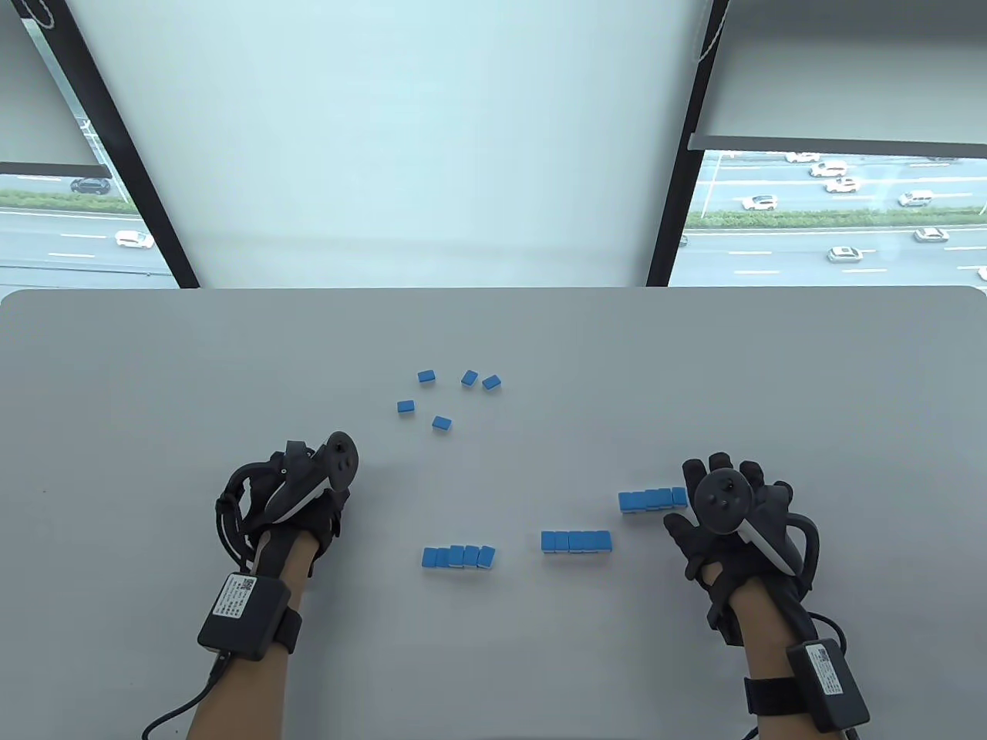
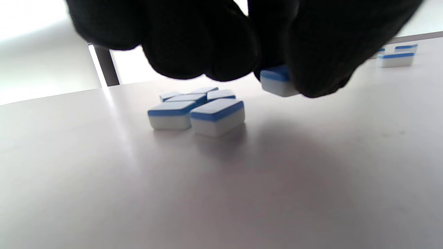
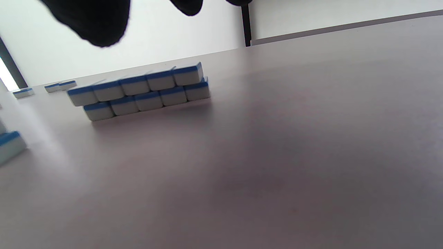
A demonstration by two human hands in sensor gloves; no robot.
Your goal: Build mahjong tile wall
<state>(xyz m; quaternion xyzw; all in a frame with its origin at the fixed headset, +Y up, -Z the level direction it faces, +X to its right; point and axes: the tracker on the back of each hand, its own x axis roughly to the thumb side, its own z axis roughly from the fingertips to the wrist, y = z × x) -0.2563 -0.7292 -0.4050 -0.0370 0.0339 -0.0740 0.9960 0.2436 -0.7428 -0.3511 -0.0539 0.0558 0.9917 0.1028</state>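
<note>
On the tabletop (image 1: pixel 154 370), five loose tiles (image 1: pixel 441 422) lie scattered behind the centre, well apart from the near rows. Three short rows stand nearer the person. The left row (image 1: pixel 458 556) lies right of the left hand (image 1: pixel 297 493). The middle row (image 1: pixel 576 541) sits to its right, with a gap between. The right row (image 1: pixel 651 499) lies further right and a little further back, its right end just beside the right hand (image 1: pixel 725 512); in the right wrist view it is two tiles high, the upper layer resting on the lower. The left hand's fingers (image 2: pixel 311 62) pinch a single tile (image 2: pixel 275 81) above the tabletop.
</note>
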